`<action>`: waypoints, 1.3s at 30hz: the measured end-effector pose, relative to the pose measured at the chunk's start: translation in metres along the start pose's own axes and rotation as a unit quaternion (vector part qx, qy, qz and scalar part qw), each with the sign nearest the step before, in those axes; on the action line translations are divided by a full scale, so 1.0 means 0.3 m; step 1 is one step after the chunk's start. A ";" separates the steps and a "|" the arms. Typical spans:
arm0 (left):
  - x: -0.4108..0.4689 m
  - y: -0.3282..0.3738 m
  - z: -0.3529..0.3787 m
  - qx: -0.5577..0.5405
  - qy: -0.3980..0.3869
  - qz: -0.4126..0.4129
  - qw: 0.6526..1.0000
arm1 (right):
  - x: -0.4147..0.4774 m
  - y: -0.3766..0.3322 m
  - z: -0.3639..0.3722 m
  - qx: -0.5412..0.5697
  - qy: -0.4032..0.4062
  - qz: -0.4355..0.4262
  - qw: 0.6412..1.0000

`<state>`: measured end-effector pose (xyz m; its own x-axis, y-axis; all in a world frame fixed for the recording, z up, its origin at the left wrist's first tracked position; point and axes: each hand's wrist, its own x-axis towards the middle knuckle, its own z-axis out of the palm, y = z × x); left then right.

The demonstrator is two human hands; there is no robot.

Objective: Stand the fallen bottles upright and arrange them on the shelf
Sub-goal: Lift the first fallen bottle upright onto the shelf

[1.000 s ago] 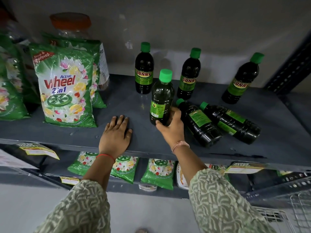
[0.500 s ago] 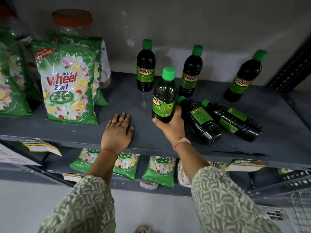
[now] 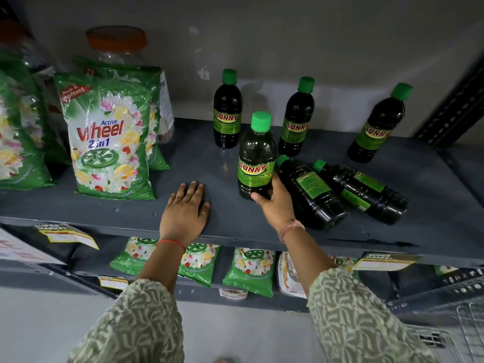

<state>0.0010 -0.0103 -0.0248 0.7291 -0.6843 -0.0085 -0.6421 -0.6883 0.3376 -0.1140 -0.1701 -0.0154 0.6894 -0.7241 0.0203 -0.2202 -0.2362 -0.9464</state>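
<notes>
Six dark plastic bottles with green screw caps and green "SUNNY" labels, each filled with dark liquid, occupy the grey metal shelf (image 3: 432, 205). Three upright bottles stand along the rear wall: rear-left bottle (image 3: 227, 111), rear-centre bottle (image 3: 297, 119), rear-right bottle (image 3: 377, 127). The held bottle (image 3: 256, 155) stands upright near the shelf centre, label facing forward. The right hand (image 3: 275, 205) is closed around its base from the right side. The left hand (image 3: 184, 213) lies flat, palm down, fingers spread, on the shelf front, apart from every bottle. Two fallen bottles lie side by side immediately right of the right hand, caps toward the rear-left: near fallen bottle (image 3: 311, 192), far fallen bottle (image 3: 364, 192). Green detergent packs (image 3: 110, 142) stand at left. Bare shelf surface lies between the packs and the held bottle.
</notes>
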 end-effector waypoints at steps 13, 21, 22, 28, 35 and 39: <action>-0.003 0.004 -0.003 0.016 -0.002 0.004 1.000 | -0.051 -0.034 0.017 -0.037 0.057 0.011 0.998; -0.008 0.009 -0.004 0.015 -0.007 0.007 1.000 | -0.234 0.009 -0.010 -0.072 0.051 -0.025 0.996; -0.008 0.009 -0.004 0.015 -0.007 0.007 1.000 | -0.250 0.015 -0.011 -0.072 0.050 -0.027 0.996; -0.006 0.009 -0.004 0.016 -0.005 0.007 1.000 | -0.276 0.025 -0.019 -0.077 0.047 -0.024 0.996; -0.002 0.009 -0.004 0.010 -0.006 0.008 1.000 | -0.295 0.021 -0.020 -0.089 0.033 -0.033 0.995; 0.012 0.012 -0.017 -0.014 -0.018 -0.003 1.000 | -0.363 -0.009 -0.093 -0.131 0.061 -0.090 0.985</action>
<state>0.0026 -0.0140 -0.0190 0.7243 -0.6881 -0.0439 -0.6302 -0.6864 0.3628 -0.2075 -0.1088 -0.0063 0.6486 -0.7245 0.2334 -0.2848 -0.5154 -0.8083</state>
